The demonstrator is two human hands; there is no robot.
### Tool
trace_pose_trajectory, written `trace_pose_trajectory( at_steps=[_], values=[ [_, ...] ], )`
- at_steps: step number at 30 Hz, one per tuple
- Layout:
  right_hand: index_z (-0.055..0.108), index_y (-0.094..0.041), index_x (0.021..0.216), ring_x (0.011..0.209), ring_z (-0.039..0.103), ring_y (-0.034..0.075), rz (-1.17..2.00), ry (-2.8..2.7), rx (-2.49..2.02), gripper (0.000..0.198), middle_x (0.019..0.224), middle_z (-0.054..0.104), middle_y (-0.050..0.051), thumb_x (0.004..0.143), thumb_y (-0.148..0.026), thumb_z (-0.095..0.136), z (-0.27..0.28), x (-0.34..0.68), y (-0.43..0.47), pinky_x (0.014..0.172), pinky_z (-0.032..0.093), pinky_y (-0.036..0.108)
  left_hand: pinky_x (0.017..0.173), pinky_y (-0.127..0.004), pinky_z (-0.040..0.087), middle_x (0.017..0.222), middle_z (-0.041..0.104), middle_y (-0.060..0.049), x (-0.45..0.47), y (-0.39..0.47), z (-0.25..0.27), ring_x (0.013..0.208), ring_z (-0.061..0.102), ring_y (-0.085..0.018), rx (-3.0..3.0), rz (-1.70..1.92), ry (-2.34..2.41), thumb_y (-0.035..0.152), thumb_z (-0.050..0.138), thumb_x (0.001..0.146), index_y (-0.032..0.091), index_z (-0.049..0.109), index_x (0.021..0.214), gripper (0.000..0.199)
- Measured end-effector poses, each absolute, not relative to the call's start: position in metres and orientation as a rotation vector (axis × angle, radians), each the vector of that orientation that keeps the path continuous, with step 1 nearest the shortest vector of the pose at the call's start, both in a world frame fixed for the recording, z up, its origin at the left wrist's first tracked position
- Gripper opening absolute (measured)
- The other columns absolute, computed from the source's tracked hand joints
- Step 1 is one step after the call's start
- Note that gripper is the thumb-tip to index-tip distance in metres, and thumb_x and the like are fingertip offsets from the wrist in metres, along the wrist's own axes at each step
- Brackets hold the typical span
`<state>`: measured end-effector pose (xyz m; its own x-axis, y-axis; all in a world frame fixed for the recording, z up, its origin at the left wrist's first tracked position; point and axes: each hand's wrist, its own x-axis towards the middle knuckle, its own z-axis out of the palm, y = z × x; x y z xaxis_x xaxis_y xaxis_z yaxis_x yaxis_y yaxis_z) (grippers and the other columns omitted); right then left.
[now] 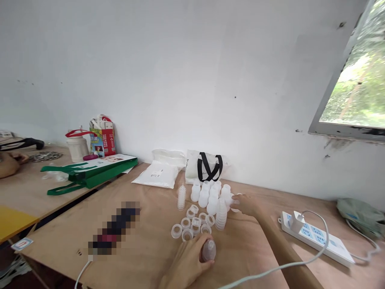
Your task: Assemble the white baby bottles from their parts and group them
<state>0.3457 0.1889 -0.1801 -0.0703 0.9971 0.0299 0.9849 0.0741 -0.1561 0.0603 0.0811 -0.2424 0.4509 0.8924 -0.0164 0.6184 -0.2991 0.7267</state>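
Observation:
At the near edge of the group, my left hand (192, 255) is closed around a small translucent piece with a domed top and a short tip (209, 249). My right hand (245, 204) reaches to the right end of a cluster of milky plastic bottles (213, 204), its fingers closed on a white bottle (234, 203) there. Left of the bottles lie several clear screw rings (186, 222), some overlapping. A nested stack of translucent domed pieces (221, 216) stands between the rings and my right hand. Another clear ribbed stack (181, 197) stands farther left.
Against the wall are a white bag with black handles (192, 170) and a white plastic package (158, 174). On the right lies a power strip (315, 239) with a cable crossing the front. A green bag (105, 176) is at left; another person's hand (19, 157) is beyond.

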Motion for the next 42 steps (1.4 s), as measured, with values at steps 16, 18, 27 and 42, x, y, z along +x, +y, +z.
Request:
trace_pose_trajectory(
  at_steps=[16, 18, 27, 42],
  values=[
    [0.067, -0.023, 0.082, 0.084, 0.062, 0.023, 0.356, -2.413, -1.694, 0.027, 0.103, 0.063, 0.008, 0.089, -0.049, 0.067, -0.198, 0.356, 0.064, 0.074, 0.047, 0.035, 0.086, -0.035, 0.04, 0.115, 0.069, -0.005, 0.051, 0.08, -0.233, 0.103, 0.063, -0.029, 2.147, 0.43, 1.387, 0.026, 0.056, 0.08, 0.031, 0.057, 0.131, 0.051],
    [0.065, -0.023, 0.081, 0.085, 0.061, 0.024, 0.312, -2.501, -1.563, 0.027, 0.097, 0.063, 0.006, 0.087, -0.048, 0.071, -0.192, 0.336, 0.06, 0.074, 0.047, 0.035, 0.084, -0.033, 0.04, 0.115, 0.069, -0.005, 0.046, 0.083, -0.231, 0.102, 0.063, -0.028, 2.146, 0.439, 1.414, 0.023, 0.055, 0.078, 0.029, 0.058, 0.128, 0.051],
    [0.063, -0.025, 0.106, 0.093, 0.065, 0.024, 0.226, -2.606, -1.335, 0.028, 0.128, 0.06, 0.006, 0.084, -0.038, 0.073, -0.217, 0.27, 0.07, 0.078, 0.049, 0.035, 0.084, -0.026, 0.04, 0.114, 0.067, 0.0, 0.028, 0.113, -0.249, 0.101, 0.06, -0.02, 2.033, 0.609, 1.272, 0.025, 0.064, 0.077, 0.027, 0.06, 0.122, 0.045],
    [0.049, -0.024, 0.132, 0.081, 0.06, 0.018, 0.12, -1.706, -1.196, 0.034, 0.122, 0.059, 0.013, 0.104, -0.043, 0.045, -0.279, 0.284, 0.091, 0.071, 0.05, 0.032, 0.111, -0.035, 0.042, 0.143, 0.057, -0.004, 0.004, 0.095, -0.204, 0.122, 0.056, -0.022, 1.956, 0.841, 1.158, 0.051, 0.055, 0.099, 0.032, 0.05, 0.147, 0.052]
  ],
)
